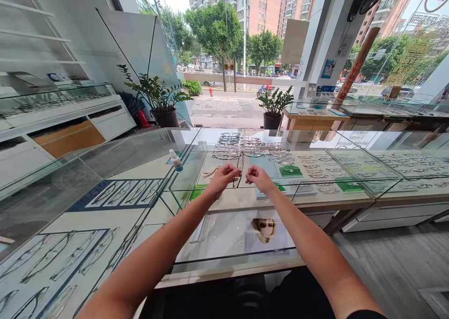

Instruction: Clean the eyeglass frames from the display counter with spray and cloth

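My left hand [223, 177] is raised over the glass counter, its thumb and fingers pinching a pair of dark-rimmed eyeglasses [239, 177]. The glasses are turned nearly edge-on, so their lenses hardly show. Just right of them is my right hand [258, 177], its fingertips pressed together close to the frame. Whether anything small is between those fingertips cannot be made out. Beyond both hands, several rows of eyeglasses [229, 146] lie on the display counter [213, 202].
A small spray bottle [176, 161] stands on the glass to the left. Trays of eyeglasses [84, 203] fill the left case. Green stands [290, 170] sit among the frames at right. Potted plants [166, 118] stand by the window, and a picture card [250, 242] lies in front.
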`<control>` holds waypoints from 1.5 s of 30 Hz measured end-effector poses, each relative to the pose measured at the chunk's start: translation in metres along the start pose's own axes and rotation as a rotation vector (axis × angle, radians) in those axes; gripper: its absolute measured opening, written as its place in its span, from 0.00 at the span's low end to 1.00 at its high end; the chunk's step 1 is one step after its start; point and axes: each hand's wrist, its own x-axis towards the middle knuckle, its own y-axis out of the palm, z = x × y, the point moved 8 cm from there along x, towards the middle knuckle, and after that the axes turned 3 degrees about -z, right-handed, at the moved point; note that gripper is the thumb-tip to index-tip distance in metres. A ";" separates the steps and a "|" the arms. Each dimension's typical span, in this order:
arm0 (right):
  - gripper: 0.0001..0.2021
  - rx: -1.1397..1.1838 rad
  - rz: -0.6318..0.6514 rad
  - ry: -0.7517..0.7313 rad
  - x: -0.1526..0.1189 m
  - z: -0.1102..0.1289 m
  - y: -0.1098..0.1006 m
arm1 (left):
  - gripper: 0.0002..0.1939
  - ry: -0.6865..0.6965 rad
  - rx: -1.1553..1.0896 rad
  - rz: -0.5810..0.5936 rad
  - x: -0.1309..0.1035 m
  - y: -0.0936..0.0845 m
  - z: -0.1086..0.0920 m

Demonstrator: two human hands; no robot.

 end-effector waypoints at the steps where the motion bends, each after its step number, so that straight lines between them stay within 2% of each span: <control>1: 0.23 -0.003 0.005 0.003 0.000 -0.002 0.000 | 0.32 0.000 -0.018 -0.001 -0.002 0.002 0.000; 7: 0.23 -0.037 0.022 0.047 0.010 -0.010 0.000 | 0.34 0.002 -0.079 -0.061 -0.007 0.005 -0.002; 11: 0.24 -0.040 0.017 0.080 0.012 -0.010 -0.003 | 0.33 0.046 -0.075 -0.096 -0.002 0.003 -0.006; 15: 0.25 -0.030 -0.010 0.077 0.007 -0.006 -0.008 | 0.32 0.067 -0.068 -0.101 0.003 0.004 -0.002; 21: 0.19 -0.022 -0.026 0.051 -0.002 0.003 -0.003 | 0.31 0.105 -0.041 -0.099 0.008 0.003 0.002; 27: 0.21 0.106 -0.058 0.007 -0.008 0.015 0.003 | 0.31 0.095 -0.023 -0.056 0.006 0.007 0.001; 35: 0.21 0.043 -0.042 -0.061 -0.012 0.027 0.001 | 0.31 0.086 -0.002 0.010 0.001 0.011 0.000; 45: 0.21 0.010 -0.004 -0.092 -0.011 0.028 0.003 | 0.29 0.152 0.085 0.033 -0.002 0.013 -0.007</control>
